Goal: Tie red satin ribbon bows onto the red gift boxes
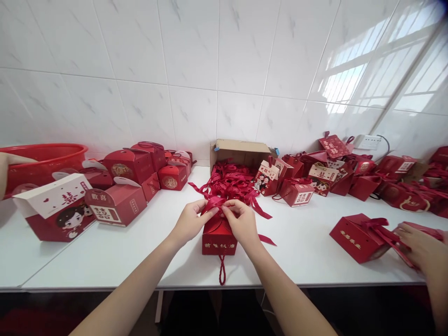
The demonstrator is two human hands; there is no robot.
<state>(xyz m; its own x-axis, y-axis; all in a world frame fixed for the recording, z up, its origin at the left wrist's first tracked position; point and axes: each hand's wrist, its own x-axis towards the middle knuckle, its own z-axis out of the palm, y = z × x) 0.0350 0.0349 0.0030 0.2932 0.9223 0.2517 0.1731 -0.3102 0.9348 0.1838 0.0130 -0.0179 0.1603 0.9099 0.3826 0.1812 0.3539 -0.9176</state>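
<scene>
A small red gift box (220, 241) with gold characters stands in front of me near the table's edge, and a red cord loop hangs from its front. Above its top, my left hand (192, 219) pinches a red ribbon (214, 204) between thumb and fingers. My right hand (240, 218) is closed on the same ribbon, close beside the left. Just where the ribbon crosses between the fingertips is partly hidden. Behind the box, a heap of loose red ribbons (235, 179) spills from an open cardboard box (241, 147).
Red gift boxes (121, 203) are stacked at the left, by a red plastic basin (45, 151) with another person's arm in it. More boxes (297, 192) crowd the right. At far right, a co-worker's hand (420, 242) touches ribbon by a red box (360, 238). A tiled wall stands behind.
</scene>
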